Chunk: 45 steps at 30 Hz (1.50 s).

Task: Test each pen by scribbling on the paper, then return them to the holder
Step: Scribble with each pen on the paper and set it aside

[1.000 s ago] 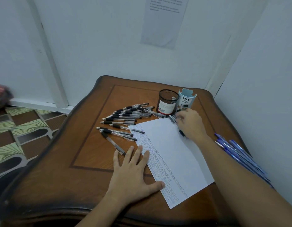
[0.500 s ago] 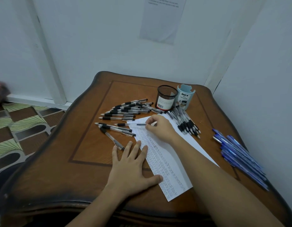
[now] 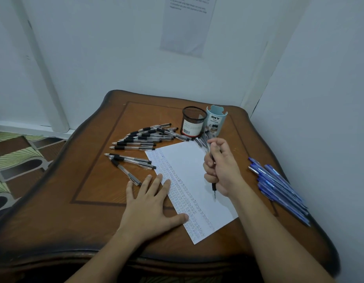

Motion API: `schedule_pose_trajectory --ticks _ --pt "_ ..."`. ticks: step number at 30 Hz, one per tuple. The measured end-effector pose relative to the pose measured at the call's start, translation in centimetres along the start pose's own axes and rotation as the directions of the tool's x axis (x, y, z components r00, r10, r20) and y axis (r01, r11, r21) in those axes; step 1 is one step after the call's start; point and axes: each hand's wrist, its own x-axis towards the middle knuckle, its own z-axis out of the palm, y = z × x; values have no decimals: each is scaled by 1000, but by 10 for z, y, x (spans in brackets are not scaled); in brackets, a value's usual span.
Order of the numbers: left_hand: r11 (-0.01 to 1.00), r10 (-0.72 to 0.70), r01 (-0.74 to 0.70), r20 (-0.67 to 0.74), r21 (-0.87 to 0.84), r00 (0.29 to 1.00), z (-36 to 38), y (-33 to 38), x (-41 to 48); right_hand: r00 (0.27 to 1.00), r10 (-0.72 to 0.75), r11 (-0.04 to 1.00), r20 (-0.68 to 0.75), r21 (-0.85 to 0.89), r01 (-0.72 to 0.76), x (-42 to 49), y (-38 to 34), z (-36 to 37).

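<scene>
My right hand point(image 3: 222, 166) grips a black pen point(image 3: 213, 187) above the right part of the white paper point(image 3: 189, 160), its tip pointing down toward me. My left hand point(image 3: 150, 203) lies flat with spread fingers on the paper's left edge, which carries rows of scribbles. A black mesh pen holder point(image 3: 193, 121) and a light blue organizer cup point(image 3: 216, 120) stand at the back of the table. Several black pens point(image 3: 140, 139) lie fanned out left of the holder. More black pens point(image 3: 202, 139) lie behind my right hand, partly hidden by it.
A heap of blue pens point(image 3: 279, 186) lies near the right edge of the brown wooden table point(image 3: 91, 180). White walls close in behind and at the right. A printed sheet point(image 3: 187, 23) hangs on the back wall. Patterned floor point(image 3: 15, 156) shows at the left.
My right hand has lifted from the paper's top left, where it touched a pen, and moved right and nearer with a black pen gripped in it. My left hand stayed in place.
</scene>
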Motion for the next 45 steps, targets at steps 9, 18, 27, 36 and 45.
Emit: schedule_pose_trajectory --ticks 9,18,27,36,45 --pt "1000 5 -5 -30 -12 1000 4 -3 1 1000 26 991 14 133 -28 -28 10 -16" --pt "1000 -4 4 -34 -7 999 6 -1 2 999 41 991 32 -129 -36 -43 44 -26" --pt "1000 -6 6 -24 -1 1000 5 -1 2 998 -22 913 59 -406 44 -54 56 -24" --pt "1000 -8 8 -50 -11 999 6 0 1 997 -72 868 5 -492 65 -55 69 -19" --pt "1000 -6 6 -38 -3 999 6 0 2 995 -93 828 21 -553 89 -55 71 -21"
